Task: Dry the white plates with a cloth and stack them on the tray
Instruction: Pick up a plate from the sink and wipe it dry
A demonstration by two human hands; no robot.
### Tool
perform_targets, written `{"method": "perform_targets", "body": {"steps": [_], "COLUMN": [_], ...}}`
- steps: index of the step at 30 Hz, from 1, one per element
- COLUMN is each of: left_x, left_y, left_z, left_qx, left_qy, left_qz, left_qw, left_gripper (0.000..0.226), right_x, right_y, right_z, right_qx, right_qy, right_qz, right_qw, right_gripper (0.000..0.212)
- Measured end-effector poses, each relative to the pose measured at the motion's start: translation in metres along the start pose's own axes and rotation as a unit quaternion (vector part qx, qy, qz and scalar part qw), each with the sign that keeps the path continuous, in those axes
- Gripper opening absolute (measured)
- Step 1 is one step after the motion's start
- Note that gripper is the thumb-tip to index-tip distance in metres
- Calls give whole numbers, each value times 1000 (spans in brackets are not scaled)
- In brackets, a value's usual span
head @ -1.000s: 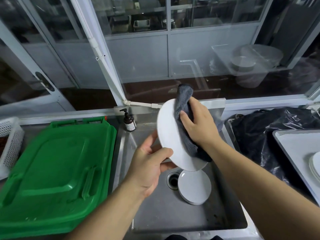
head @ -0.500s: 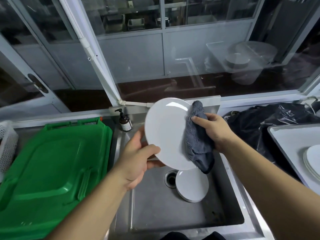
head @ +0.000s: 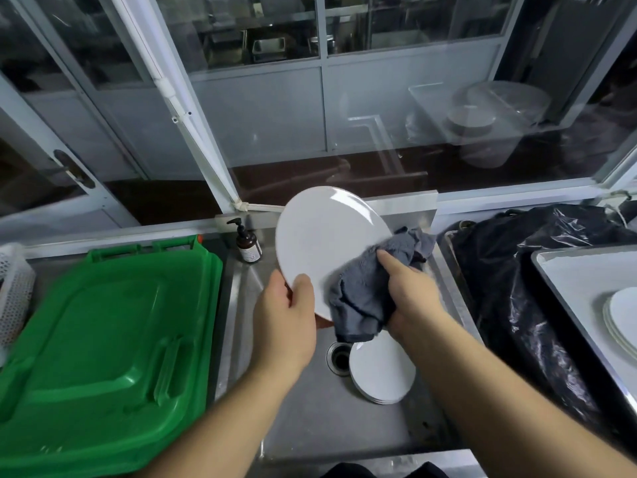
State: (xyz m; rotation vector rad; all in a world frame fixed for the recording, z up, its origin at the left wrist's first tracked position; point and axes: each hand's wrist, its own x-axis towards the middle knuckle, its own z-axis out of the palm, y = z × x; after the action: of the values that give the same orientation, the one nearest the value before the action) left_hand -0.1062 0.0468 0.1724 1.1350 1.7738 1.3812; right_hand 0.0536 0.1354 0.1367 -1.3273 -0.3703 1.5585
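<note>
Over the steel sink my left hand grips the lower rim of a white plate, which is tilted with its face toward me. My right hand holds a bunched grey cloth against the plate's lower right edge, index finger stretched onto the cloth. A short stack of white plates lies in the sink beside the drain. At the right edge a grey tray carries a few stacked white plates.
A green plastic lid covers the counter to the left, with a white perforated basket beyond it. A brown pump bottle stands at the sink's back left corner. A black plastic bag lies between sink and tray. Glass windows rise behind.
The plate turned from edge-on to facing me. My right hand slid the cloth from the plate's middle down to its lower right edge. The view shifted slightly.
</note>
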Motion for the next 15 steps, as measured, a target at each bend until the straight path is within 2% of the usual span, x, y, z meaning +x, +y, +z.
{"method": "perform_targets", "body": {"steps": [3,6,8,10,12,14,15], "left_x": [-8,-4,6,18,31,37,38], "left_y": [-7,-10,-9,-5,-3,2,4], "left_z": [5,1,-7,-19,-30,-34,-34], "left_qx": [0,-100,-124,-101,-62,-1,35], "left_qy": [-5,-77,-99,-96,-125,-154,-142], "left_qz": [-12,-86,-109,-101,-83,-61,-42], "left_qw": [1000,988,981,985,987,986,988], "left_gripper": [14,20,17,11,15,28,39], "right_x": [-5,-2,-1,2,3,1,0], "right_y": [16,11,2,-12,-28,-40,-43], "right_z": [-5,-15,-20,-24,-25,-21,-18], "right_qx": [35,11,-33,-99,-152,-166,-164], "right_qy": [-2,-1,-10,-32,-62,-83,-85], "right_qz": [34,13,-22,-87,-148,-169,-170], "right_qw": [999,1000,999,991,975,968,968], "right_gripper": [22,19,16,16,14,13,13]}}
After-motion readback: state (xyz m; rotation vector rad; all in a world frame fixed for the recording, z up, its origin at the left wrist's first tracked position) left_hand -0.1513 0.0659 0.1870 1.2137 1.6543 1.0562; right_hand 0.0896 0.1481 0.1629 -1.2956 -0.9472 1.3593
